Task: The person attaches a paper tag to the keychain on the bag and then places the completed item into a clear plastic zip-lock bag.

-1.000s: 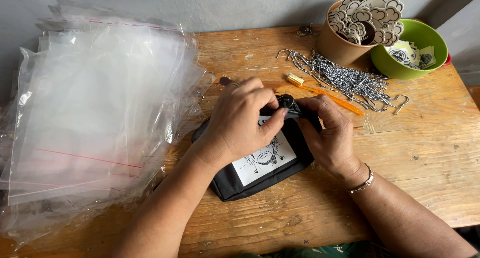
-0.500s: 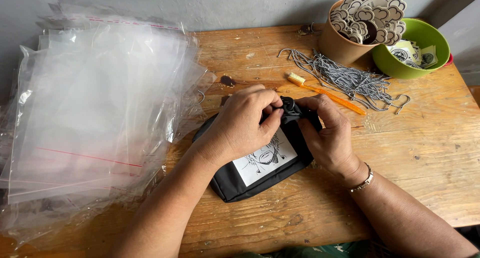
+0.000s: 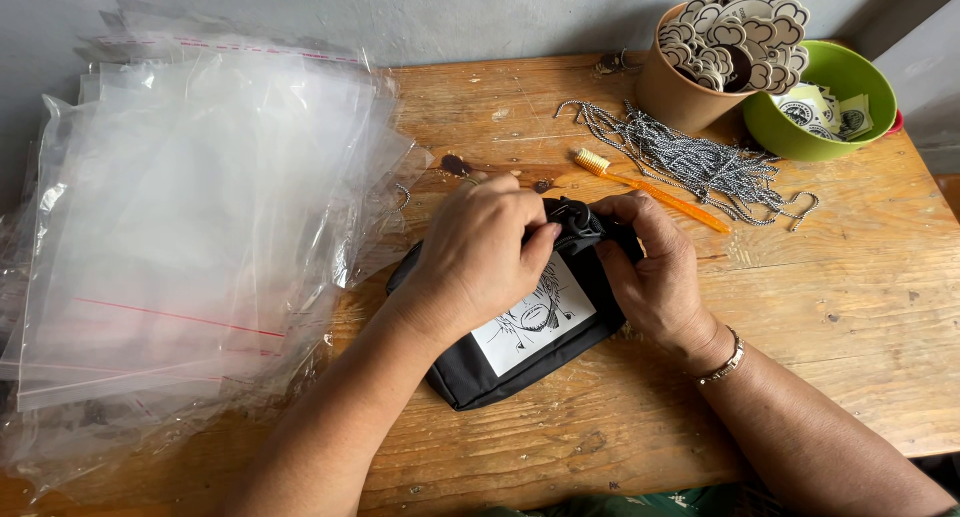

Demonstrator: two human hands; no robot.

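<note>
A small black fabric pouch (image 3: pixel 505 362) with a white printed patch lies on the wooden table (image 3: pixel 850 307) in front of me. My left hand (image 3: pixel 480 252) rests over its upper left part, fingers pinching the bunched black fabric at the top edge. My right hand (image 3: pixel 655 267) grips the same bunched top from the right side. A bracelet sits on my right wrist. What the fingertips hold under the fabric is hidden.
A thick stack of clear plastic bags (image 3: pixel 190 227) covers the table's left half. At the back right are an orange toothbrush (image 3: pixel 650 189), a heap of grey-white cords (image 3: pixel 700 162), a brown cup of cloud-shaped tags (image 3: pixel 690 92) and a green bowl (image 3: pixel 850 87) of printed patches.
My left hand's fingers have shifted slightly rightward along the pouch's top edge and closed tighter on the bunched fabric. The pouch and my right hand stay in place.
</note>
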